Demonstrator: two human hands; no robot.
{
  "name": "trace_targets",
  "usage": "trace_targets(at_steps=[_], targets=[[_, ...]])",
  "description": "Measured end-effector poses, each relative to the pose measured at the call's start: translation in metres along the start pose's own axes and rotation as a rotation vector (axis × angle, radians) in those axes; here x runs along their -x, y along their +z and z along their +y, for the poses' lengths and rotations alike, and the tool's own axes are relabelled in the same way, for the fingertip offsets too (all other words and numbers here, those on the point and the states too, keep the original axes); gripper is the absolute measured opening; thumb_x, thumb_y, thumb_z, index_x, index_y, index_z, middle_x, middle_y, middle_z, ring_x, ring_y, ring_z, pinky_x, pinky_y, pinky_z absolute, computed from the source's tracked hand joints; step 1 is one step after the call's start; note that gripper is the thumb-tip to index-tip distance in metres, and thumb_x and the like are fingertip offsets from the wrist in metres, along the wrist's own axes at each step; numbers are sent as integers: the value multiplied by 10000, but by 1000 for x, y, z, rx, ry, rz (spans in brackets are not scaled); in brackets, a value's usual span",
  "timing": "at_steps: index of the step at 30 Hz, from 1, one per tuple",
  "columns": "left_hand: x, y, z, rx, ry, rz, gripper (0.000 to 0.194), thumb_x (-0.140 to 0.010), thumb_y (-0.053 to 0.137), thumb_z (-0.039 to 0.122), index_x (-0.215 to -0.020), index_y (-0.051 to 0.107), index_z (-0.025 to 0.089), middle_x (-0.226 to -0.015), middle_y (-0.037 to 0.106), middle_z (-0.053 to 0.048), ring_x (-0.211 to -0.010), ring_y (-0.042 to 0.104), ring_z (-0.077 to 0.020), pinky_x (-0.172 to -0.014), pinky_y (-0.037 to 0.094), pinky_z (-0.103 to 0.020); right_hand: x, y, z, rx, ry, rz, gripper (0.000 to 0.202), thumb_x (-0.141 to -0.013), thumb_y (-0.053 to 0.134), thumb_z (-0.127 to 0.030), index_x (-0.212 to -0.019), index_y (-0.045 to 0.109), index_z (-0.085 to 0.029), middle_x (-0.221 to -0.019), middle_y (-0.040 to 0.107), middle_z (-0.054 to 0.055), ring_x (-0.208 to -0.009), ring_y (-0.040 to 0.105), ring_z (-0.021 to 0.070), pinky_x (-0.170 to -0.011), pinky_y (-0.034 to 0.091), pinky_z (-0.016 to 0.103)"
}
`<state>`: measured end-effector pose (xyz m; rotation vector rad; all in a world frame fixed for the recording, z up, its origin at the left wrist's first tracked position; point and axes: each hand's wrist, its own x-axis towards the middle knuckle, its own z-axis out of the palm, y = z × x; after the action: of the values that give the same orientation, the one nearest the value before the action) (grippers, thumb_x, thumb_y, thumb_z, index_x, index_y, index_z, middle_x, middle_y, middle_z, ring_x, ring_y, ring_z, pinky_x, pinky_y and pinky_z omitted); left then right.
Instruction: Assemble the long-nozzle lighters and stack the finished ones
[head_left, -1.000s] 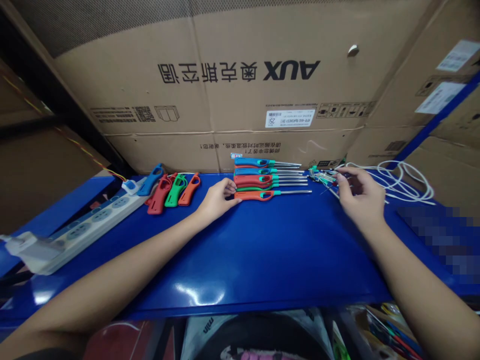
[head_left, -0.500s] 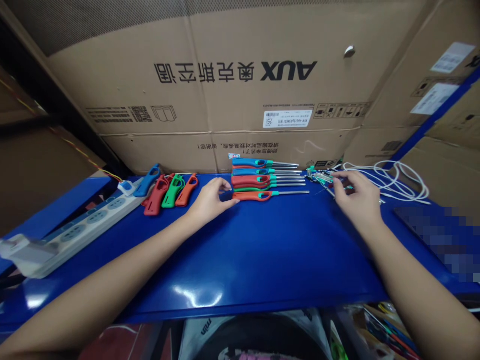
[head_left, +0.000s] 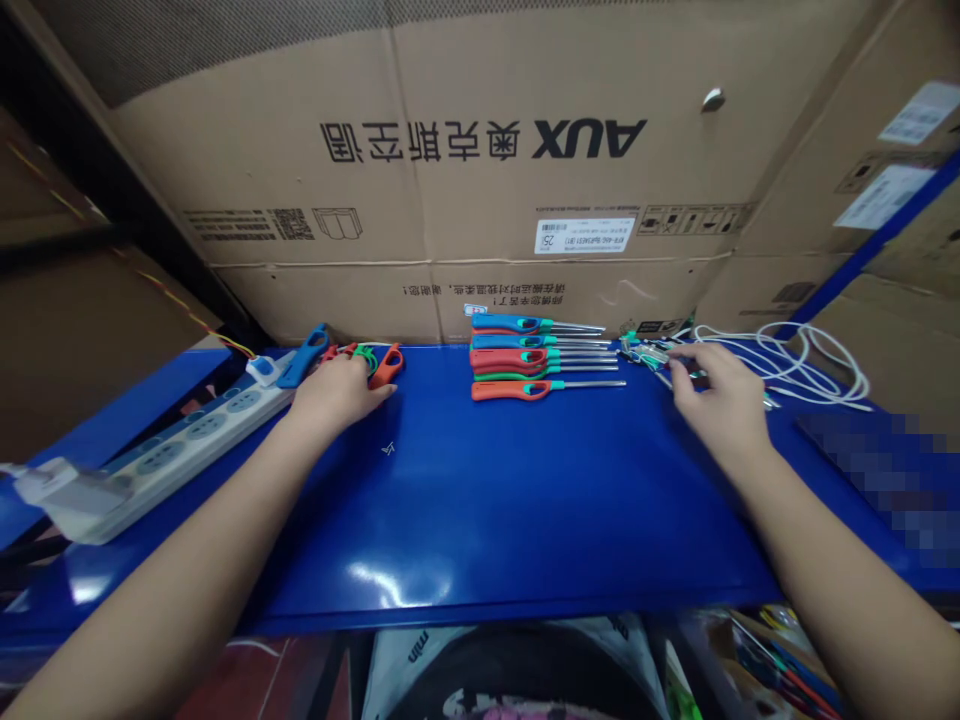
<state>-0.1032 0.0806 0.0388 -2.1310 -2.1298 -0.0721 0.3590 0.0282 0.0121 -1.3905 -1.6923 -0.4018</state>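
Note:
My left hand [head_left: 337, 392] reaches over the loose lighter handles on the left, with its thumb apart from the fingers. Under and beyond it are a green handle [head_left: 366, 354] and red ones, partly covered; an orange handle [head_left: 387, 368] lies by the thumb. My right hand [head_left: 720, 390] has thumb and finger curled together at the right, by a small pile of metal and green parts [head_left: 643, 350]. Something dark red shows within its fingers, too small to name. Between the hands lies a row of assembled long-nosed lighters [head_left: 510, 357], metal tubes pointing right.
A white power strip [head_left: 180, 455] with a plugged-in charger runs along the left, a blue handle [head_left: 306, 357] at its end. White cable [head_left: 806, 365] coils at the right. Cardboard [head_left: 450, 210] walls the back. Tiny pale pieces [head_left: 388, 448] lie on the blue tabletop [head_left: 510, 510].
My left hand has moved left, from the row of lighters to the loose handles. Small pale pieces now show on the tabletop. My right hand stays near the parts pile.

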Motion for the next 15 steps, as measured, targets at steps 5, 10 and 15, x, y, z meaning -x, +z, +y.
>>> trace_targets(at_steps=[5, 10, 15], targets=[[3, 7, 14, -30, -52, -44, 352, -845, 565, 484, -847, 664, 146, -968, 723, -236, -953, 683, -420, -759, 537, -447, 1, 4, 7, 13, -46, -55, 146, -896, 510, -222, -944, 648, -229, -982, 711, 93, -924, 679, 287, -778, 568, 447], [3, 7, 14, 1, -78, -28, 238, -815, 560, 364, -797, 670, 154, -901, 726, -208, -939, 688, -394, -788, 543, -432, 5, 14, 25, 23, -48, -200, 119, -798, 535, -199, -829, 643, -238, -894, 685, 77, -837, 665, 277, -786, 564, 465], [9, 10, 12, 158, -6, 77, 321, -882, 423, 296, -876, 645, 64, -957, 650, -295, -972, 649, -421, -855, 511, -523, 20, 26, 49, 150, 30, -395, 181, -727, 575, -213, -864, 693, -224, -929, 646, 100, -759, 644, 262, -740, 562, 459]])
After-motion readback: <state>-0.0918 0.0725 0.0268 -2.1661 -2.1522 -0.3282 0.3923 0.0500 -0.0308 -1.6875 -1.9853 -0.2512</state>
